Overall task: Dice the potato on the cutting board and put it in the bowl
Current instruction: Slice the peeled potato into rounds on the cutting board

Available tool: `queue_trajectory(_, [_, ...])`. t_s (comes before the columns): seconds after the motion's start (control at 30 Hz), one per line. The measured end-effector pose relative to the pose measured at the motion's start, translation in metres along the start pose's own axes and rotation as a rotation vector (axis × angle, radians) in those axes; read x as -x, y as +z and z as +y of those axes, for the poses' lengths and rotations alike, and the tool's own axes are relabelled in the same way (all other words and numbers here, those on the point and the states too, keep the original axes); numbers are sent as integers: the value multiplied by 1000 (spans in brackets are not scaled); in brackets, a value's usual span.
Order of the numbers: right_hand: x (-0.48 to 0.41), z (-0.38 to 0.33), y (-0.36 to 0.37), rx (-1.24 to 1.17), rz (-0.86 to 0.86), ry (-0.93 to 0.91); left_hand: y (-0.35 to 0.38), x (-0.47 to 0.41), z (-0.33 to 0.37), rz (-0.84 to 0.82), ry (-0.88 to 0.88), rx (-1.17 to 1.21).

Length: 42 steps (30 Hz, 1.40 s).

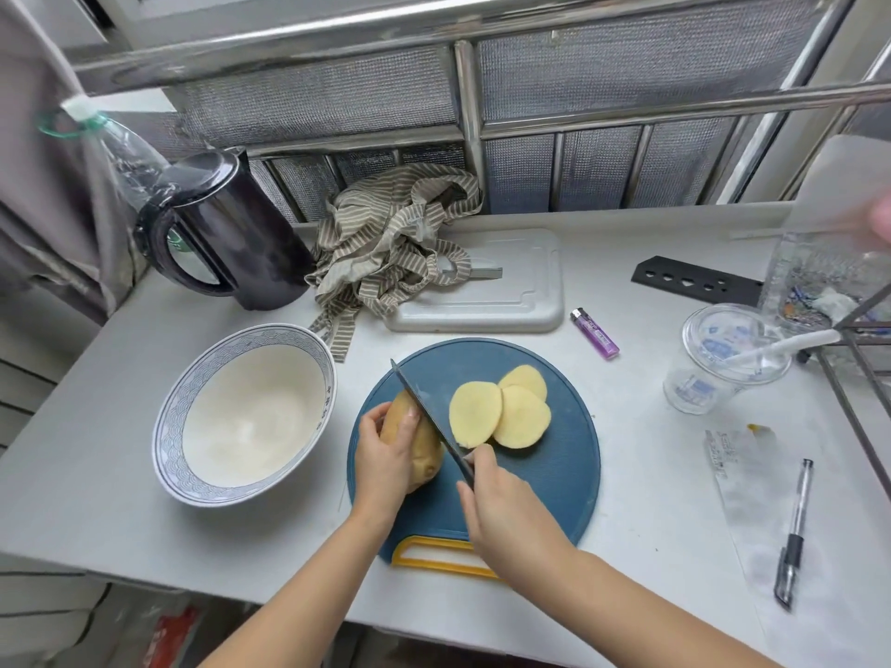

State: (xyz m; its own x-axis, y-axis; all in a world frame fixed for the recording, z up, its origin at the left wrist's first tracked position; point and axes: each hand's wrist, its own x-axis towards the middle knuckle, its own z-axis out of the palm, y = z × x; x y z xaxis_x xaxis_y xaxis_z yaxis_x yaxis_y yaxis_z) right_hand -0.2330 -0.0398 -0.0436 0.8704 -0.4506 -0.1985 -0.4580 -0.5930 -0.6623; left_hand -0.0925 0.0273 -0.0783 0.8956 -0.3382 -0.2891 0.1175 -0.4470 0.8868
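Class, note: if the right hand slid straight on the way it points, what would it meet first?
The right hand would probably meet the potato held by the left hand; depth unclear.

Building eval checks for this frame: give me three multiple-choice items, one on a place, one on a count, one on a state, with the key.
1. Where does the bowl stand relative to the blue cutting board?
A. left of it
B. right of it
C. on it

2. How many potato slices lie on the board?
A. one
B. three
C. six

3. What is the right hand doing?
A. lying flat and empty
B. gripping the knife
C. reaching into the bowl

Key:
1 A: the bowl sits beside the board's left edge.
2 B: three pale, overlapping slices lie right of the blade.
3 B: its fingers curl round the handle, with the blade on the potato that the left hand holds.
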Motion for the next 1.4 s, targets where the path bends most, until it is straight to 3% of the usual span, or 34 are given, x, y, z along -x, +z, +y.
queue_trajectory(0.47, [11, -6, 0, 141, -54, -37, -1, 3, -3, 17, -9, 74])
queue_trajectory(1.1, [14, -8, -12, 5, -87, -52, -7, 6, -1, -18, -23, 56])
queue_trajectory(1.4, [8, 0, -4, 167, -152, -13, -7, 0, -10, -12, -27, 23])
